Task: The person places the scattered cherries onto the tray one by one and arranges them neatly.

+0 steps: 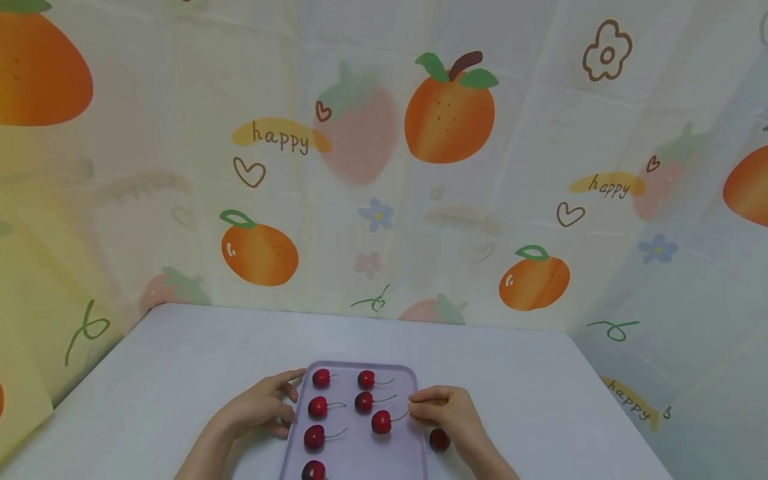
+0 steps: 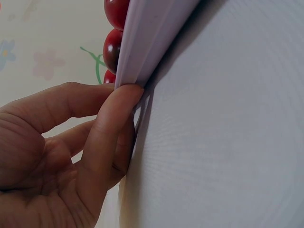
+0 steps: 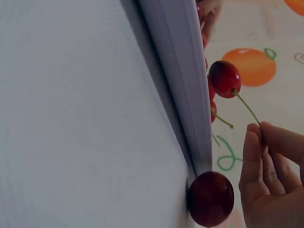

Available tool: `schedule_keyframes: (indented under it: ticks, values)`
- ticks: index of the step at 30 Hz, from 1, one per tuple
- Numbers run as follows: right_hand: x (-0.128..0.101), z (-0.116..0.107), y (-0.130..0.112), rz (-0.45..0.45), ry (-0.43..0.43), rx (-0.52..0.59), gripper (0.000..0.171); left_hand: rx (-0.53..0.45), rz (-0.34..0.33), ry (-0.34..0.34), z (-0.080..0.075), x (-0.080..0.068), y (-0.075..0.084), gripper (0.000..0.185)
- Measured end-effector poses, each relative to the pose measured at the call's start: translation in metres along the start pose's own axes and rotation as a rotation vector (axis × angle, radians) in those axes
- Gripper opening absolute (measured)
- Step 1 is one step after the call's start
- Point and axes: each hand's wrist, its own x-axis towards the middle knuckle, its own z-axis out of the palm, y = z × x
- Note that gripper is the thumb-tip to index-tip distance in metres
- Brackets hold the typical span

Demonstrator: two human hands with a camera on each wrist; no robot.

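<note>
Seven cherries sit on the lilac tray (image 1: pixel 354 460) and an eighth, stemless cherry (image 1: pixel 439 439) lies on the white bench (image 1: pixel 180 373) just beside the tray's right edge. The right hand (image 1: pixel 447 412) pinches the stem of one glossy dark-red cherry (image 1: pixel 381 422) — round, with a thin green stem — over the tray's right side. The left hand (image 1: pixel 264 407) rests its fingers (image 2: pixel 111 123) against the tray's left rim, curled over it.
</note>
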Motion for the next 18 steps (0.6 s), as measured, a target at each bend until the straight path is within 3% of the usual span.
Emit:
schedule_keyframes:
  ticks: [18]
  values:
    - [0.001,0.023,0.005,0.002,-0.034,0.039,0.033,0.000,0.008,-0.004,0.000,-0.001,0.001,0.091]
